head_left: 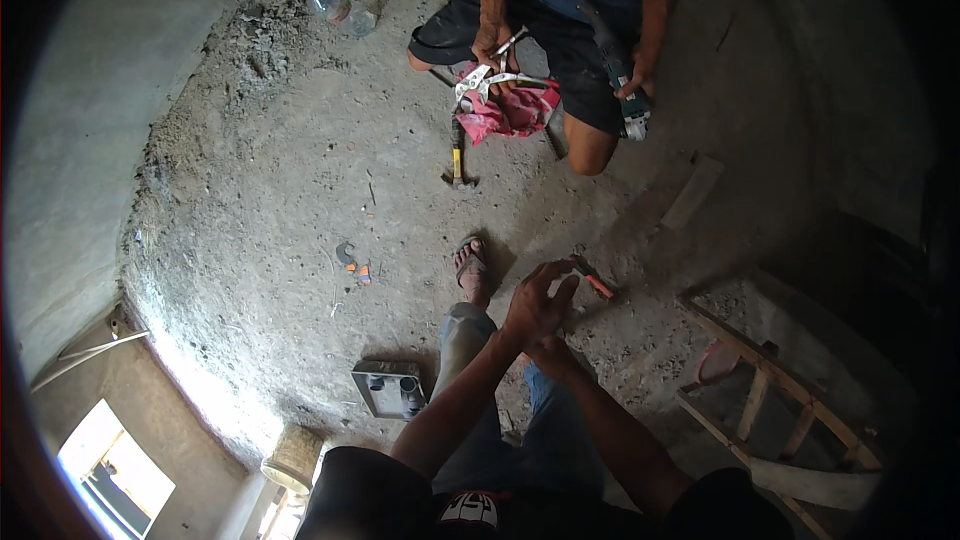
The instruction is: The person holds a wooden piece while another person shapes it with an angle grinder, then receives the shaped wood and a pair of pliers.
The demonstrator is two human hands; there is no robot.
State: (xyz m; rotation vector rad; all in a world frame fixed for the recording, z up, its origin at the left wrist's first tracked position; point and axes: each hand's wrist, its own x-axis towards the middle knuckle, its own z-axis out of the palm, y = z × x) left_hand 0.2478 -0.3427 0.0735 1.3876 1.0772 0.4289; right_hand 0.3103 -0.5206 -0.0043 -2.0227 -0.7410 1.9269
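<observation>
My left hand (538,306) is raised in front of my knees, with its fingers loosely apart and nothing visible in them. Directly below and behind it is my right hand (547,348), close against or touching the left; its fingers are mostly hidden. Just past my left fingertips, a red-handled tool (597,283) appears to rest on the dirt floor; its exact kind is unclear. Opposite me sits a person in dark shorts. One of that person's hands holds locking pliers (484,80) over a pink-red cloth (500,118), the other an angle grinder (630,105).
A hammer (458,165) lies by the cloth. Left of my foot are small orange pieces (364,274) and a grey box (388,389). A wooden frame (765,370) stands at right, a bucket (293,457) at lower left. A plastic bottle (328,5) lies far left.
</observation>
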